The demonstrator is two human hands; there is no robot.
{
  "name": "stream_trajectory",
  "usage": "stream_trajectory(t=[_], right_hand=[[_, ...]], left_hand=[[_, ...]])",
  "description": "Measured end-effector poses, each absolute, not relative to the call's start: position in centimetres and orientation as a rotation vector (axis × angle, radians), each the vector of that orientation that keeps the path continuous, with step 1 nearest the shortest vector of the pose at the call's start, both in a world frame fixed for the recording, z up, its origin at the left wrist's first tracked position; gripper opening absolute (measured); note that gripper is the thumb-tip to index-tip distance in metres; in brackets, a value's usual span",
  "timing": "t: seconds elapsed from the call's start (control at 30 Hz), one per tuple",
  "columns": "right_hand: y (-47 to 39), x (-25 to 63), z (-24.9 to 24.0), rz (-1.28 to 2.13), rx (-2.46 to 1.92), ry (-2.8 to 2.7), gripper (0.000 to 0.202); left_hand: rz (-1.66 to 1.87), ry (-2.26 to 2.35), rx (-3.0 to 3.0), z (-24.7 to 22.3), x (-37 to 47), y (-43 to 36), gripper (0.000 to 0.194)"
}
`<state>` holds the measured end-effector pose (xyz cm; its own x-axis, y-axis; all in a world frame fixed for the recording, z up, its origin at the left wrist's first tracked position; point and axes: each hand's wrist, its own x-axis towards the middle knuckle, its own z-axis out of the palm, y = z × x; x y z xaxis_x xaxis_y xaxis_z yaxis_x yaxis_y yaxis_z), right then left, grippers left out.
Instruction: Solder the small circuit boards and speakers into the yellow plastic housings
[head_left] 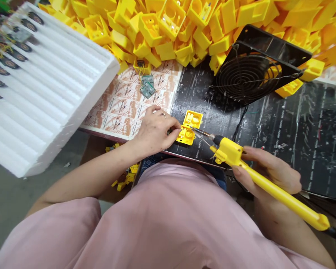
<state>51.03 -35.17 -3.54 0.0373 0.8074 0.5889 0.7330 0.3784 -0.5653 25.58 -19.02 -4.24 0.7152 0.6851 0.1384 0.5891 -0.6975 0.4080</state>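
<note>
At nine to ten o'clock, a white foam tray (78,78) carries dark round parts (10,62) and tangled wires. Between eleven and twelve, small green circuit boards (148,89) lie on the counter (196,86). Near the middle, the left hand (159,129) has thumb and forefinger drawn together at the left edge of a yellow case (188,127); I cannot tell whether they pinch the case or some fine part. Yellow housings (164,50) heap across twelve o'clock.

The case lies open on the counter, at three o'clock from the left hand, hollow sides up. A yellow soldering tool (231,149) reaches in from four o'clock, its slender tip at the middle of the case, a thin feed tube beneath. A black fan (240,80) leans at two o'clock. At four, the fingers of the right hand (268,172) grip the tool's handle.

To solder cleanly here, the left hand should steady the work with its fingertips clear of the hot tip. Brief, light contact on metal seems best, since the plastic walls close by could melt.
</note>
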Motion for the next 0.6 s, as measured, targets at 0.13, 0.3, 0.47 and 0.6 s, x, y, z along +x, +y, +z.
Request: stream_trajectory(t=[0.13,0.3,0.47,0.6], right_hand=[[-34.6,50.3,-3.1,0.187,-1.260,-1.773,0.034],[-33.4,49.8,-2.6,0.142,-1.163,-1.847,0.025],[-32.9,49.9,-2.3,0.122,-1.149,-1.964,0.026],[-33.4,50.4,-1.8,0.196,-1.226,-1.955,0.020]], left_hand=[[0.345,0.979,2.769,-3.9,26.1,-18.9,0.029],[0.300,0.923,2.862,-3.8,26.3,-18.8,0.028],[0.326,0.879,2.948,-3.9,26.4,-18.8,0.031],[0.311,0.847,2.988,-3.7,26.6,-18.8,0.033]])
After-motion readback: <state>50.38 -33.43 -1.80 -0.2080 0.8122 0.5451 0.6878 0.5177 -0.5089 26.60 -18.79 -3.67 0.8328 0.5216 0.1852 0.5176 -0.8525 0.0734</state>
